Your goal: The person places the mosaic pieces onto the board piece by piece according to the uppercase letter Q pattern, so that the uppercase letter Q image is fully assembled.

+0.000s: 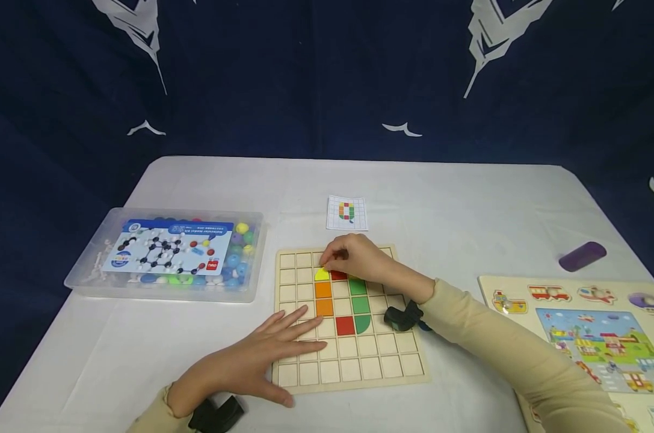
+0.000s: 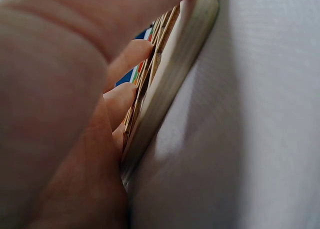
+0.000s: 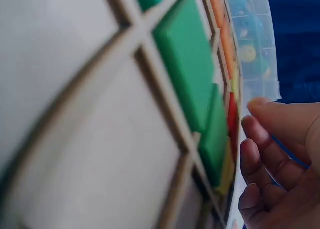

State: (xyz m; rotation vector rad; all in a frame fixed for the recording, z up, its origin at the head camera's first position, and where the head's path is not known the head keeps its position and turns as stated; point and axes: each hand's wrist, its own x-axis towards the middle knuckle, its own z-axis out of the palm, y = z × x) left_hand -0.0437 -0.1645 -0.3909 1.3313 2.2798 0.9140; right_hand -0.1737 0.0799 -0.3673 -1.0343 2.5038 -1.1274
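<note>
A wooden grid board point(image 1: 351, 368) lies on the table, holding colored pieces: two orange squares point(image 1: 323, 290), a yellow rounded piece point(image 1: 322, 275), red squares point(image 1: 345, 325), green squares point(image 1: 361, 305) and a green rounded piece point(image 1: 363, 325). My left hand point(image 1: 275, 349) rests on the board's left side, fingers spread, thumb by its near edge point(image 2: 175, 84). Above the yellow piece, my right hand point(image 1: 356, 257) has its thumb and fingertips bent close together. In the right wrist view, no piece shows between the thumb point(image 3: 265, 109) and fingers. The hand covers part of the board's far side.
A small card point(image 1: 347, 211) with a colored grid pattern lies behind the board. At left is a clear plastic box point(image 1: 164, 252) of colored balls. A picture puzzle board point(image 1: 603, 337) lies at right, with a purple cylinder point(image 1: 582, 257) behind it.
</note>
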